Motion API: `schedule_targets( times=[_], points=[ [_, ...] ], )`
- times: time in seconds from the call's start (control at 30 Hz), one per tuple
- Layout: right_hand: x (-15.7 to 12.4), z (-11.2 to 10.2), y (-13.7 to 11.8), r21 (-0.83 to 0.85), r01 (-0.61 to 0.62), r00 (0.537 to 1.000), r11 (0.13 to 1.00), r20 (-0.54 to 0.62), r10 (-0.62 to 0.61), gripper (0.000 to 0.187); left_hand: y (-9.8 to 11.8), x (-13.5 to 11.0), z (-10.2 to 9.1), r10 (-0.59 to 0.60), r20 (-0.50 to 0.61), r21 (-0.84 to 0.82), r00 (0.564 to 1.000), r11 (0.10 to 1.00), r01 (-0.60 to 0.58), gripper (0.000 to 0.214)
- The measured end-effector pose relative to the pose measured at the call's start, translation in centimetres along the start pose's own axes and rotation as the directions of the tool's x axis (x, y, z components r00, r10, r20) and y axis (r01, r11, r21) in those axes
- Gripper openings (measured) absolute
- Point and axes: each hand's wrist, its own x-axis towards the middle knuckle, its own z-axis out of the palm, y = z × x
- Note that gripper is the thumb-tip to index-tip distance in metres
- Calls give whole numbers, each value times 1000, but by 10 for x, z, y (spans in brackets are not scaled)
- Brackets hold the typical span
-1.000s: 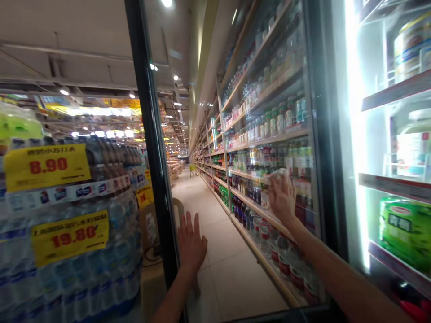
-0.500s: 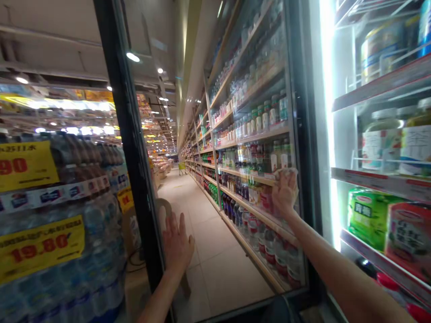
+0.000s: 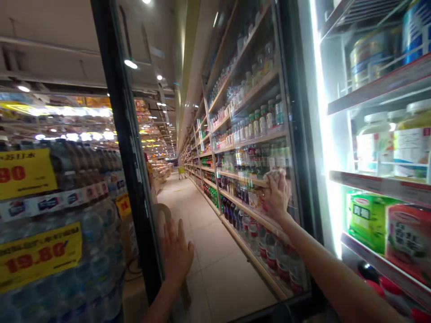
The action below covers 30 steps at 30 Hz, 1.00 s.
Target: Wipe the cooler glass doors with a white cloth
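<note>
A glass door (image 3: 215,264) in a black frame (image 3: 126,134) stands open in front of me. My left hand (image 3: 178,249) rests with fingers spread against the glass, near the frame and the curved door handle (image 3: 164,211). My right hand (image 3: 278,197) presses a crumpled whitish cloth (image 3: 274,174) to the pane, its fingers over the cloth. Through the glass, or mirrored in it, show shelves of bottles (image 3: 266,119) and a pale tiled floor.
At right is a lit fridge with bottled drinks (image 3: 412,139), a green pack (image 3: 367,217) and a red pack (image 3: 409,237) on its shelves (image 3: 380,181). Stacked water bottles (image 3: 97,251) with yellow price signs (image 3: 40,255) stand at left. A yellow-green cart (image 3: 182,171) appears far off.
My right hand has moved slightly left with the cloth on the glass. The left hand stays at nearly the same spot. My view has shifted a little.
</note>
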Motion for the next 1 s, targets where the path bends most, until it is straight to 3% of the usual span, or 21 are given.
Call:
schedule_targets(
  times=[0.07,0.13,0.2,0.23,0.27,0.3,0.33,0.4,0.47,0.5,0.57,0.63,0.73,0.77,0.8,0.87,0.93,1.0],
  points=[
    [-8,1,-14,2,35,999,999,33,-35,49,0,0,1,-3,3,-3,1000,1000,3,71],
    [-27,3,-37,46,252,956,967,141,-256,51,-2,0,2,11,2,-3,1000,1000,-11,69],
    [-46,3,-56,139,488,829,862,235,-507,51,-4,1,2,29,-4,1,1000,1000,-29,69],
    [-52,3,-61,183,567,761,803,258,-595,51,-5,1,2,36,-4,3,999,999,-36,69],
    [-53,3,-60,209,600,725,772,265,-635,50,-5,1,2,40,-2,3,999,999,-40,69],
    [-50,2,-56,207,577,747,790,256,-613,48,-6,1,2,43,1,2,999,999,-43,69],
    [-44,1,-48,179,499,817,848,229,-529,47,-6,2,1,43,5,0,999,999,-43,69],
    [-25,-1,-28,98,233,961,968,127,-244,45,-5,2,1,36,8,-12,999,999,-36,69],
    [-9,-3,-15,59,7,999,998,37,-9,48,-4,1,2,17,7,-30,1000,999,-16,70],
    [-7,-2,-14,56,-37,999,998,23,36,49,-3,1,3,4,7,-42,1000,999,-4,71],
    [-14,-1,-27,69,-18,999,997,51,14,50,0,1,2,-18,4,-69,1000,997,18,72],
    [-34,2,-56,140,141,976,980,149,-162,49,6,2,-1,-23,-34,-108,999,994,19,72],
    [-63,4,-103,363,362,838,859,276,-470,52,24,9,-8,70,-172,-249,983,962,-112,66],
    [-68,4,-115,442,354,812,824,292,-505,53,31,12,-9,131,-214,-317,968,928,-195,63],
    [-71,4,-124,513,301,815,803,298,-496,53,39,17,-10,194,-242,-385,951,880,-278,61],
    [-70,3,-132,656,139,850,742,305,-429,55,54,26,-8,292,-268,-485,918,782,-390,57],
    [-65,0,-131,787,-9,868,617,313,-385,55,68,37,-1,310,-304,-501,901,752,-428,54],
    [-62,-2,-126,860,-87,864,503,316,-391,55,81,49,7,262,-388,-455,883,779,-431,49]
  ],
)
